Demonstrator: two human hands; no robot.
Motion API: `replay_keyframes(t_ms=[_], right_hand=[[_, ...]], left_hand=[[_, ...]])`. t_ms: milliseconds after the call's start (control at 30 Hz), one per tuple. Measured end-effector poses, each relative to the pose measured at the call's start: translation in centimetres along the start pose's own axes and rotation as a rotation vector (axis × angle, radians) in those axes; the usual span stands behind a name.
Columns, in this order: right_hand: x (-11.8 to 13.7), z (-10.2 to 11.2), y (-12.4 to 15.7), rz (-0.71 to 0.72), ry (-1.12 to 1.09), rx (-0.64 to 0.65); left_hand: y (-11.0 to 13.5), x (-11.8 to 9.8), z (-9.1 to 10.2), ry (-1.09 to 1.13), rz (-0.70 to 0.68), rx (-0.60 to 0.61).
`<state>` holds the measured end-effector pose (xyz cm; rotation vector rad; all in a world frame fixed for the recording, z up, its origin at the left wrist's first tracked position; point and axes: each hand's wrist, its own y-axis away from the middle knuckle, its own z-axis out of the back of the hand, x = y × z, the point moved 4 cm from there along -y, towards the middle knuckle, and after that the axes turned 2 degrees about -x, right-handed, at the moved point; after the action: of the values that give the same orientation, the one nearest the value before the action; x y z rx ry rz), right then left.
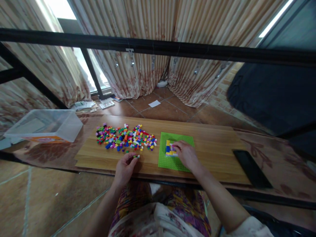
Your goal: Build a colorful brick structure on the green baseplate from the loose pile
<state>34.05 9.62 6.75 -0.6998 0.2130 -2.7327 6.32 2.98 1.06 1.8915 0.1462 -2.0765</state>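
Observation:
A green studded baseplate (163, 161) lies on the wooden board, with a small structure of yellow, blue and white bricks (168, 148) built near its middle. Over that structure is my right hand (186, 153), fingers pinched at the bricks; a pinkish bit shows by the fingertips, too small to make out fully. My left hand (124, 167) rests at the board's front, left of the baseplate, its thumb and fingers closed around a few small toy bricks (136, 156), green and whitish. Just beyond it spreads a pile of loose multicoloured bricks (123, 138).
A clear plastic bin (66, 123) with an orange label stands at the left. On the right, a black flat slab (251, 168) lies across the edge of the wooden board (217, 148). A dark metal rail (158, 46) crosses behind, before striped curtains (153, 19).

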Motion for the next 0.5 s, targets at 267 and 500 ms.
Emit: replay_keyframes(t_ms=[267,500], right_hand=[[-0.2,-1.3,-0.7,0.087,0.066,0.042],[-0.7,-1.0,-0.6,0.025,-0.061,-0.023]], left_hand=[[0.4,-0.4,-0.1,-0.037,-0.031,0.02],[0.5,-0.8,-0.2,-0.023,-0.023,0.007]])
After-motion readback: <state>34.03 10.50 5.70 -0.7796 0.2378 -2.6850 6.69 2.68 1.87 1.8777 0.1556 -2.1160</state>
